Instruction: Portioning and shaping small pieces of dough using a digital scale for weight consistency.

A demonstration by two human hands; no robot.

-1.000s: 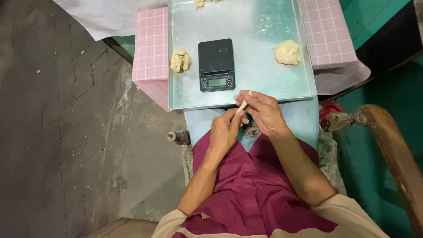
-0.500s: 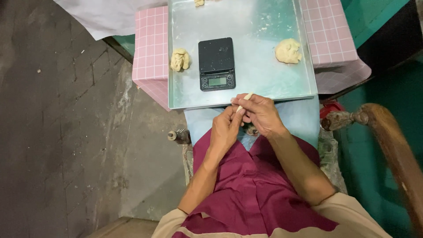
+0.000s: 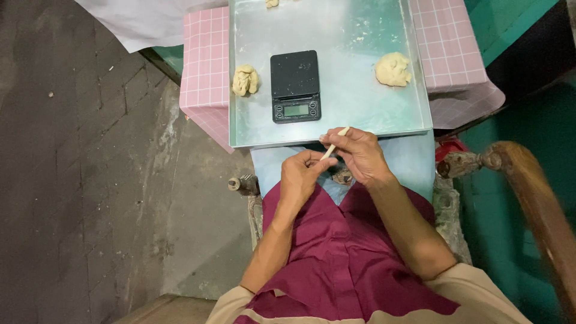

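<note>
Just below the near edge of a metal tray point(image 3: 336, 36), the left hand point(image 3: 300, 175) and right hand point(image 3: 359, 155) pinch a thin dough stick point(image 3: 334, 142) between fingertips, apparently mid-shaping; further rolling calls for light, even pressure. A black scale point(image 3: 294, 86) sits between two dough lumps.

Single head-worn view, looking steeply down, close over lap, metal tray point(image 3: 384, 114) ahead, floor left
</note>
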